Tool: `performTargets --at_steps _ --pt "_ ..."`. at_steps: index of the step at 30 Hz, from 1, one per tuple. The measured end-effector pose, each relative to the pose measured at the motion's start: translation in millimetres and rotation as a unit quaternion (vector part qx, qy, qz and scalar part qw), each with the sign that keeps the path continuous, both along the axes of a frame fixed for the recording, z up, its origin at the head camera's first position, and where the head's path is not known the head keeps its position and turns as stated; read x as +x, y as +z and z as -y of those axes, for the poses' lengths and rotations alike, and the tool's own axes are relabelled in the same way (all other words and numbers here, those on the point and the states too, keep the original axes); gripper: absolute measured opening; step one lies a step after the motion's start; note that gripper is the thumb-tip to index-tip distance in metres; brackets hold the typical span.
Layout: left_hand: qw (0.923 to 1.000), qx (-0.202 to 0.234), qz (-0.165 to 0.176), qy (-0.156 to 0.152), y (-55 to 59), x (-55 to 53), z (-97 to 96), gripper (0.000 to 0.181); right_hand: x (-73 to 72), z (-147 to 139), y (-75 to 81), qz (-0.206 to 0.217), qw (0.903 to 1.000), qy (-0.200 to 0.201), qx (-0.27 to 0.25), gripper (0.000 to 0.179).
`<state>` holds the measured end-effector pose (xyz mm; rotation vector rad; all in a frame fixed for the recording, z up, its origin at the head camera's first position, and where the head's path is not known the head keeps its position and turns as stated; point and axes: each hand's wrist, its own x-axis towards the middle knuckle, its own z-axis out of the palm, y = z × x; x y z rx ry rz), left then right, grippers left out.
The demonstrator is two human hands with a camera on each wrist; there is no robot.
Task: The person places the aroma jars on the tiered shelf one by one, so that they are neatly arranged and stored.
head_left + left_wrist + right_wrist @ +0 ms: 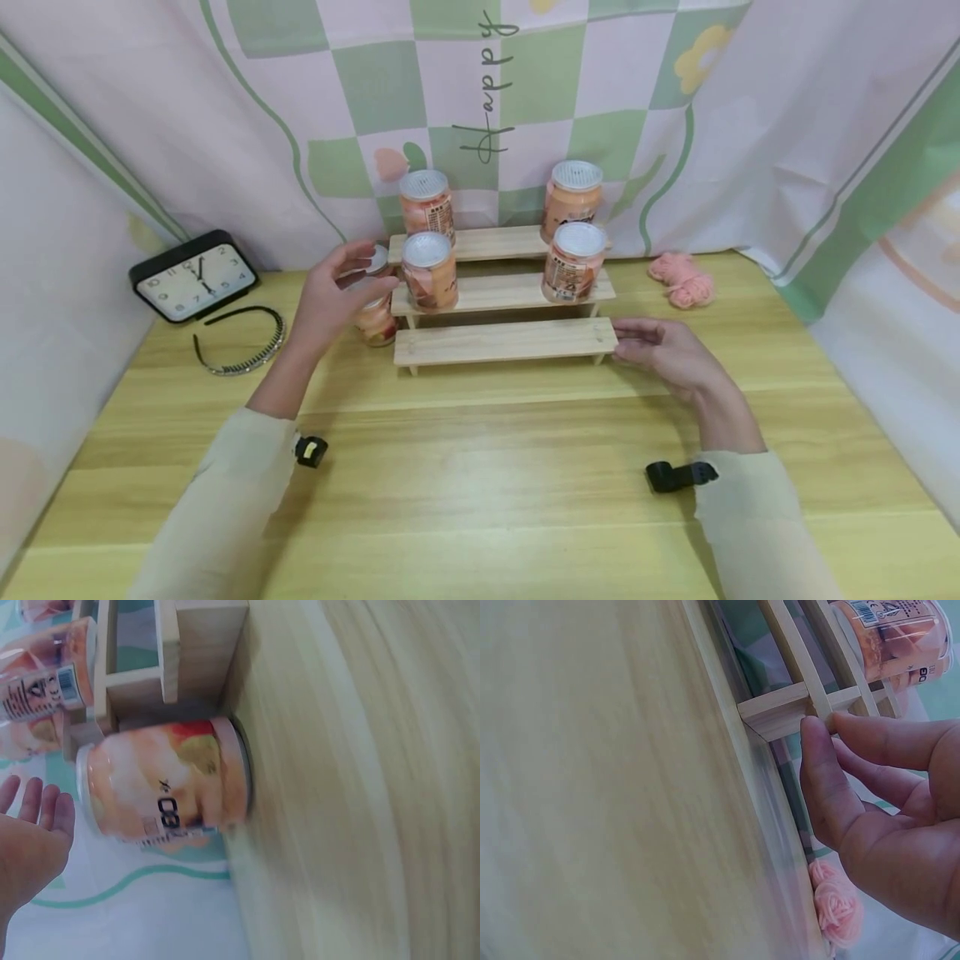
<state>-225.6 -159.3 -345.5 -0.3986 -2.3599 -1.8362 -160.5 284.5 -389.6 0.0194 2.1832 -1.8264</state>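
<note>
A three-tier wooden stand stands on the table. My right hand holds the right end of its lowest tier, thumb and fingertip meeting at the board's edge. My left hand hovers at the stand's left side, fingers loosely extended and nothing in them. Just beyond it, an orange can with a fruit picture stands upright on the table against the stand. In the left wrist view the fingers are apart from this can. The head view shows it partly covered by my hand, so I cannot tell whether another stands behind.
Cans with pale lids stand on the middle tier, left and right, and on the top tier, left and right. A clock and black headband lie left; pink yarn lies right. A curtain hangs behind.
</note>
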Motion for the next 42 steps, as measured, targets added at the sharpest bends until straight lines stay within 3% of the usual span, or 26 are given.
performTargets --at_steps 16,27,33,42 --pt "0.9973 -0.061 0.006 0.041 -13.0 1.3 20.1 0.059 -1.0 0 -1.3 0.006 0.9999 0.0 0.013 0.059" --pt "0.9924 -0.098 0.074 -0.01 -17.8 -1.3 31.2 0.075 -1.3 0 -1.4 0.006 0.9999 -0.001 0.011 0.059" --pt "0.992 -0.098 0.076 -0.023 -22.9 -2.5 31.7 0.067 -0.9 -1 -1.5 0.002 1.0 0.0 0.009 0.058" --pt "0.9931 -0.093 0.07 -0.014 -26.9 -4.1 32.3 0.062 -0.9 -1 -0.6 0.001 0.9998 0.001 0.018 0.058"
